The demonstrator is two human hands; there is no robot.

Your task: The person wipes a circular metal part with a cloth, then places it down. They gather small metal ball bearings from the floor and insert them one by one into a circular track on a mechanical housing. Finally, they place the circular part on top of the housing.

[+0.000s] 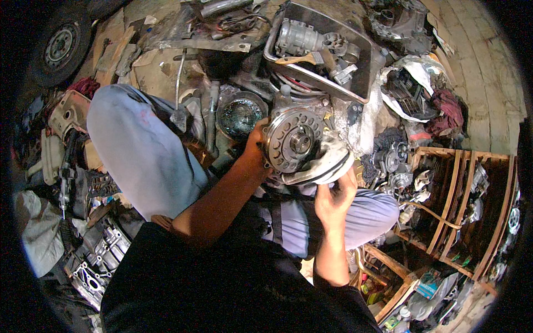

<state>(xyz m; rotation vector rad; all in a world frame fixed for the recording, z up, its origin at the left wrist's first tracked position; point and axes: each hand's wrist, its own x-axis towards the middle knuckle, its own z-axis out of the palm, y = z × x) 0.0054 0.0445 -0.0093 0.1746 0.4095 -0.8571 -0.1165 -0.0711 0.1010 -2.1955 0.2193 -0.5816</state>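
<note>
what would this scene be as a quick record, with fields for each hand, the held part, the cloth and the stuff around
left hand: gripping the left edge of a round metal part
right hand: holding a whitish cloth, fingers partly hidden
held part: disc-like face, ring of round openings, central hub
cloth position: against the part's lower right
ahead: tray with metal parts and a brush
beside left hand: round dark pan, glossy contents
far left: wheel
right: wooden rack
</note>
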